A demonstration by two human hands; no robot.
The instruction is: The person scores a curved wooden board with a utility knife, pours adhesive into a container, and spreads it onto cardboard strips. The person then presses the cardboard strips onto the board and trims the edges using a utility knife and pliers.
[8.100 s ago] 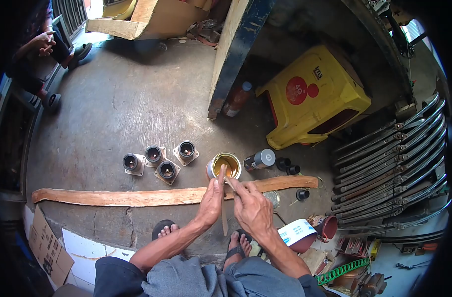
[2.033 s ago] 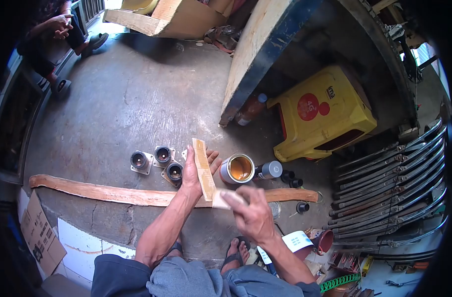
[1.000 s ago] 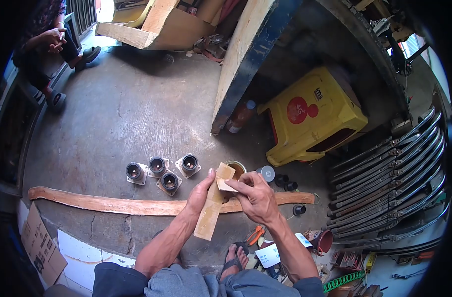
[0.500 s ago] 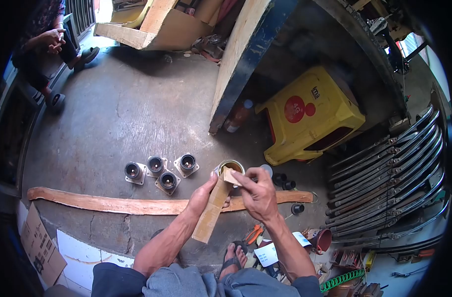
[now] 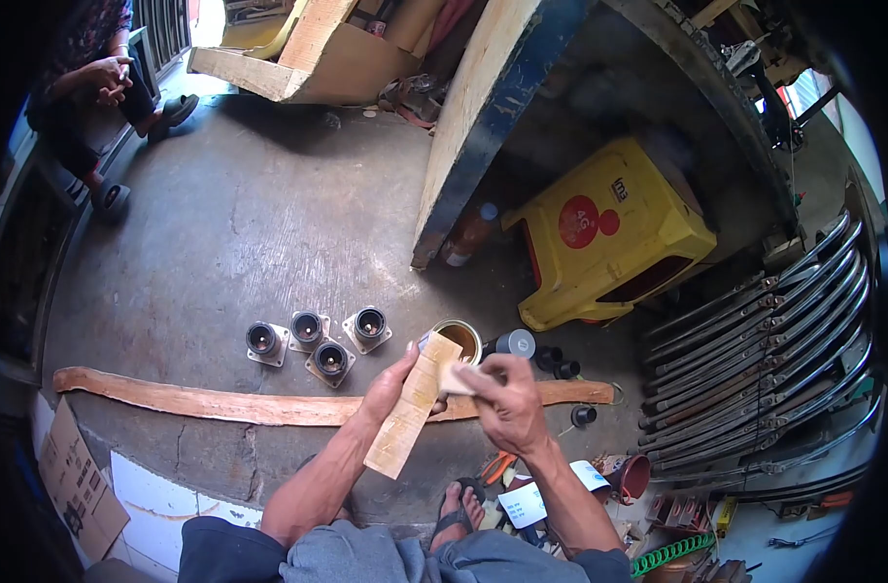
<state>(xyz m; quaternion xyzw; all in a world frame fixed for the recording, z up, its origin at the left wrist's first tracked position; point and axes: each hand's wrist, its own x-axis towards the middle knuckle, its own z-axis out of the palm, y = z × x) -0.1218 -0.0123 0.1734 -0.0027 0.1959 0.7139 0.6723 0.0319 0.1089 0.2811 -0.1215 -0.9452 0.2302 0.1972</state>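
Observation:
My left hand (image 5: 393, 387) is closed round a flat tan strip (image 5: 401, 428), which slants from the tin down toward my lap. Pinched in my right hand (image 5: 514, 408) is a small pale flat piece (image 5: 451, 379), its edge against the upper part of the strip. Patches on the strip look darker and wet. Just beyond the strip's top end stands an open round tin (image 5: 478, 338) with amber contents. A long reddish-brown strip (image 5: 221, 403) lies across the floor, passing beneath both hands.
Several black cups on square bases (image 5: 330, 360) stand left of the tin. Right of it lie a grey cylinder (image 5: 507, 344) and black caps (image 5: 584, 416). A yellow stool (image 5: 638, 223), stacked curved metal tubes (image 5: 765, 360) and orange-handled pliers (image 5: 500, 466) are rightward. A person (image 5: 104, 83) sits upper left.
My right hand has moved the pale piece from the tin's mouth down onto the strip. The strip has shifted slightly toward me and left, and its face shows more fully.

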